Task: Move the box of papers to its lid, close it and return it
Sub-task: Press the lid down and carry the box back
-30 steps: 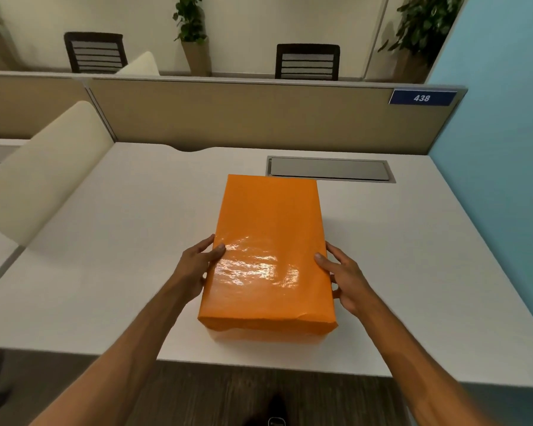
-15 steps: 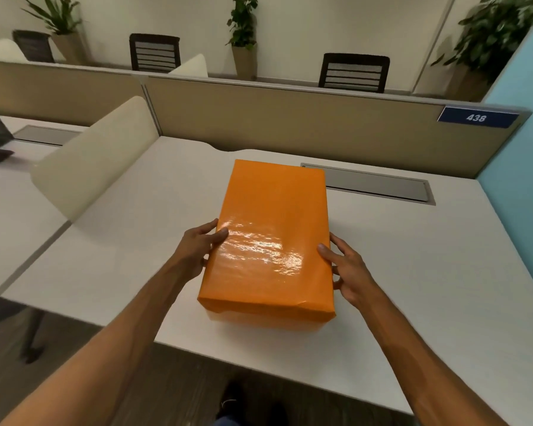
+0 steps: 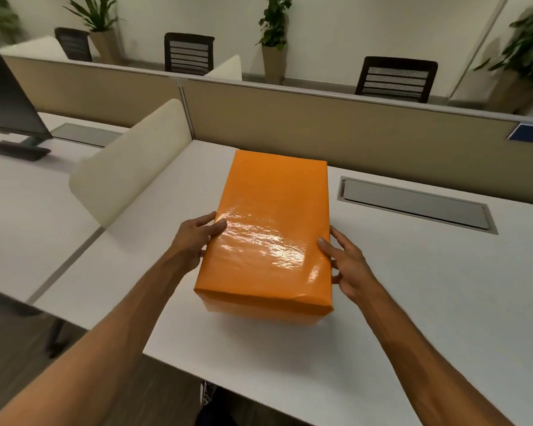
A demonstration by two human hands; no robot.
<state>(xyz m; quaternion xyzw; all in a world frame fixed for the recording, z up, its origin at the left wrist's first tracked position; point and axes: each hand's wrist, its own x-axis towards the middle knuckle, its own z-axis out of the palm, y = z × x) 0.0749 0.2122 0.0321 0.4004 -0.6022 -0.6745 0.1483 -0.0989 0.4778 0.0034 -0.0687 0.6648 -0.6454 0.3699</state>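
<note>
A glossy orange box (image 3: 271, 229) lies lengthwise on the white desk (image 3: 428, 290), its lid covering it so no papers show. My left hand (image 3: 194, 241) presses against the box's left side, thumb on the top edge. My right hand (image 3: 346, 265) holds the right side, thumb resting on the top. Both hands grip the box near its front half. Whether the box is lifted off the desk I cannot tell.
A cream divider panel (image 3: 130, 167) stands to the left of the box. A grey cable hatch (image 3: 413, 204) sits in the desk at the back right. A beige partition (image 3: 351, 130) runs behind. On the neighbouring desk at far left stands a monitor (image 3: 6, 103).
The view has swung to the left, bringing the neighbouring desk and monitor into sight. Both hands keep the same hold on the box's sides.
</note>
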